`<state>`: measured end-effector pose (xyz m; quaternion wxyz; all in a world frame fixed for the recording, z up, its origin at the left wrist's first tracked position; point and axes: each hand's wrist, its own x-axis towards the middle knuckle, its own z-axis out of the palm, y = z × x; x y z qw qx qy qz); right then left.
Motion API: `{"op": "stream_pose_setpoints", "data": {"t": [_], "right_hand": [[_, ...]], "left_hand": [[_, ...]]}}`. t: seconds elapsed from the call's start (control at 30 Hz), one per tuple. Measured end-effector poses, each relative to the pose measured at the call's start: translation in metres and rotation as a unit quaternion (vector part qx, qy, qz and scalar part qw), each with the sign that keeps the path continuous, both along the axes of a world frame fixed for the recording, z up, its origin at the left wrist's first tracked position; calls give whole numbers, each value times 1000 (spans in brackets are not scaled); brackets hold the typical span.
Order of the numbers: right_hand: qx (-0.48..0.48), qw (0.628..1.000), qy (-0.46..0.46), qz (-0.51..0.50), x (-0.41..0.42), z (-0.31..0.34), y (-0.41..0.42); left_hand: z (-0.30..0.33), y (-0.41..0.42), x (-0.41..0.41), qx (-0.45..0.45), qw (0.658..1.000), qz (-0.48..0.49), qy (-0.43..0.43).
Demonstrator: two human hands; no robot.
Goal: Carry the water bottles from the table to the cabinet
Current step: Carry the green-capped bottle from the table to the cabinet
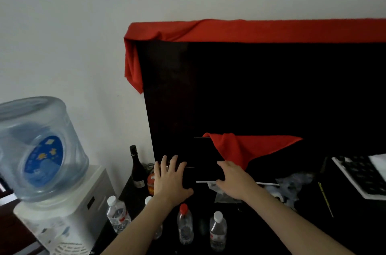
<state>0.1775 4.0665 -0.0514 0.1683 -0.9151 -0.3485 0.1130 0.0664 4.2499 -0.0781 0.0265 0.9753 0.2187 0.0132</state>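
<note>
Water bottles (185,224) upright on dark table (261,233), nearer than both empty, spread-open grips, left (170,179), right (234,181)

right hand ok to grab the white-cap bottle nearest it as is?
Probably yes. The right hand is empty, and the white-cap bottle stands upright below its forearm with clear space around it; the red-cap bottle stands apart.

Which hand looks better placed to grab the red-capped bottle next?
Probably the left. The left hand hovers open almost directly beyond the red-capped bottle, so it only needs to draw back. The right hand, also open, sits further right, nearer the white-capped bottle.
</note>
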Motion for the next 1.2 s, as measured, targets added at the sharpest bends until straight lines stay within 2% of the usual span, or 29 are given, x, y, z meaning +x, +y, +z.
{"op": "stream_pose_setpoints", "data": {"t": [0.17, 0.33, 0.43, 0.63, 0.77, 0.87, 0.97, 1.2], "right_hand": [[-58, 996, -62, -39, -43, -1, -8], [-46, 991, -87, -93, -83, 8, -33], [-69, 986, -99, -117, -106, 16, -49], [-32, 980, -133, -142, -154, 39, -83], [-52, 982, -119, -138, -186, 55, -111], [-23, 982, -129, -133, -217, 60, -139], [19, 981, -148, -122, -254, 54, -169], [4, 987, -100, -125, -338, 27, -227]], "left_hand": [[-1, -3, -27, 0, 999, -39, 37], [-4, -10, -54, -31, 996, -74, 33], [1, -26, -74, -53, 995, -83, 18], [28, -55, -117, -37, 994, -98, 17], [53, -78, -149, -30, 995, -97, 14], [63, -105, -175, -31, 995, -92, -7], [62, -142, -206, -27, 994, -101, -21], [56, -212, -290, -16, 995, -97, 1]]}}
